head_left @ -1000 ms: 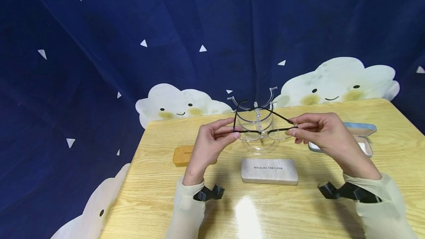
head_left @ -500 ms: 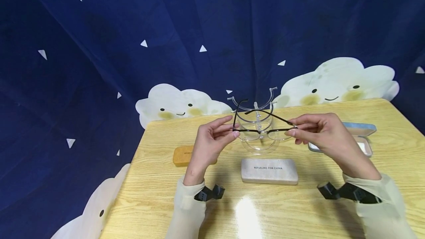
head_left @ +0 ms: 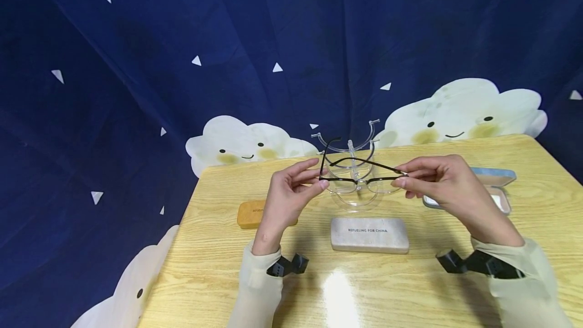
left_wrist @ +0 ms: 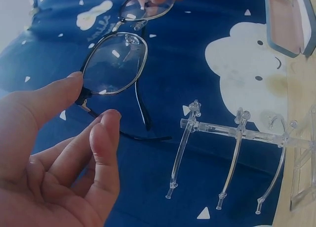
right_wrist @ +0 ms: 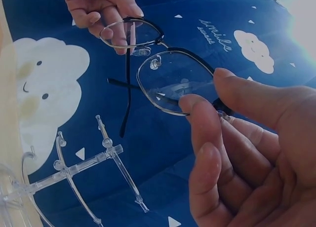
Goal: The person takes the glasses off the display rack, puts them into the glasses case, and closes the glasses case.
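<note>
Both hands hold a pair of eyeglasses (head_left: 384,178) with black upper rims and clear lenses, raised in front of a clear eyeglass stand (head_left: 350,145). My left hand (head_left: 291,191) pinches the left end of the frame by the hinge, thumb on the near side. At the opposite end, my right hand (head_left: 439,178) pinches the right hinge corner between thumb and fingers. The left temple points back toward the stand, while the right temple angles inward across it. In the right wrist view the temples of the eyeglasses (right_wrist: 173,81) cross behind the lenses.
A grey glasses case (head_left: 370,243) with lettering lies shut below the hands on the wooden table (head_left: 205,267). The orange case (head_left: 250,219) is partly hidden by the left hand. Behind the right wrist is an opened blue case (head_left: 496,178). A dark blue curtain (head_left: 250,24) hangs behind.
The right temple of the eyeglasses has swung inward, its tip moving left and closer to the frame. Both hands have stayed nearly in place.
</note>
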A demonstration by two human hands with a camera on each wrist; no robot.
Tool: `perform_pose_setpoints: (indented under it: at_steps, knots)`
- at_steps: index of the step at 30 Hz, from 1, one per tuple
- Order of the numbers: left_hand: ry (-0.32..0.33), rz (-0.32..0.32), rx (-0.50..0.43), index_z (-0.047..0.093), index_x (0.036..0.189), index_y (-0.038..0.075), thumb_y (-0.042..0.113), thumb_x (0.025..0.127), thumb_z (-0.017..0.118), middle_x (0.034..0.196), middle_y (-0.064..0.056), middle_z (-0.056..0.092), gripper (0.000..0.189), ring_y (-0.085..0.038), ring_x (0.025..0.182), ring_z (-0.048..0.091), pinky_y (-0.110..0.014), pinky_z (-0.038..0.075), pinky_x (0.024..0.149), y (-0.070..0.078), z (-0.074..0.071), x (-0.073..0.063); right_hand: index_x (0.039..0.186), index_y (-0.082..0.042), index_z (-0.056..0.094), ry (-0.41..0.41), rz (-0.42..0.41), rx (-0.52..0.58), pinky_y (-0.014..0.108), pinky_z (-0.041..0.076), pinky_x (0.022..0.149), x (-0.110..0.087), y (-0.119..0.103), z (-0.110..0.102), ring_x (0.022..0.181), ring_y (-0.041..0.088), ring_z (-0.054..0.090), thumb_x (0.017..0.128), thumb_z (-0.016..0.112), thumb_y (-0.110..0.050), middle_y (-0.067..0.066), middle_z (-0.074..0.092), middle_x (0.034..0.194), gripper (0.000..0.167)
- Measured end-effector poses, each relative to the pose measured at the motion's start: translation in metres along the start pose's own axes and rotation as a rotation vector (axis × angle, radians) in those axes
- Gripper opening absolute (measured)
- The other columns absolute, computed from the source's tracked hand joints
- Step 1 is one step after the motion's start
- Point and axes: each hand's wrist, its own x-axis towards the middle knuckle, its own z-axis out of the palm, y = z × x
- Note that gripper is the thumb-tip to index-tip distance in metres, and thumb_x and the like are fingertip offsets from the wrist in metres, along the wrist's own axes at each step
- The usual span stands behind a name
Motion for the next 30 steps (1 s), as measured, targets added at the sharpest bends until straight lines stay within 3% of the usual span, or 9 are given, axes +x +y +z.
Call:
perform_pose_setpoints:
  at_steps: [5,14,25,30]
  knots:
    - [-0.004,0.004,0.009,0.066,0.137,0.002,0.005,0.091,0.08,0.118,-0.02,0.078,0.048,-0.011,0.091,0.075,-0.019,0.06,0.074,-0.0007,-0.0009,-0.0002,0.116,-0.005,0.075,-0.002,0.007,-0.005,0.027,0.063,0.067,0.0005,0.0001,0.0001,0.074,0.013,0.076,0.094,0.08,-0.024,-0.011,0.081,0.091,0.029]
    - [0.005,-0.005,0.012,0.067,0.136,0.002,0.005,0.09,0.081,0.118,-0.019,0.078,0.048,-0.034,0.097,0.077,-0.02,0.061,0.075,-0.0013,-0.001,-0.0003,0.116,-0.004,0.074,-0.007,0.014,-0.029,0.026,0.062,0.067,0.001,-0.001,-0.0001,0.074,0.013,0.076,0.095,0.079,-0.025,-0.01,0.082,0.089,0.03]
    - [-0.02,0.007,-0.025,0.069,0.132,0.004,0.004,0.091,0.079,0.119,-0.023,0.077,0.042,-0.039,0.105,0.076,-0.021,0.063,0.079,-0.0013,-0.0008,-0.0005,0.116,-0.003,0.076,-0.011,-0.018,-0.023,0.026,0.061,0.065,0.0019,0.0003,-0.0013,0.072,0.012,0.075,0.095,0.078,-0.019,-0.012,0.081,0.089,0.026]
    - [-0.027,0.003,-0.015,0.07,0.131,0.004,0.005,0.091,0.079,0.118,-0.02,0.078,0.041,-0.034,0.104,0.077,-0.021,0.062,0.079,-0.0011,-0.0008,-0.0008,0.117,-0.001,0.076,-0.012,-0.024,-0.029,0.026,0.062,0.066,0.0015,0.0001,-0.0014,0.072,0.013,0.075,0.096,0.078,-0.019,-0.013,0.081,0.09,0.028]
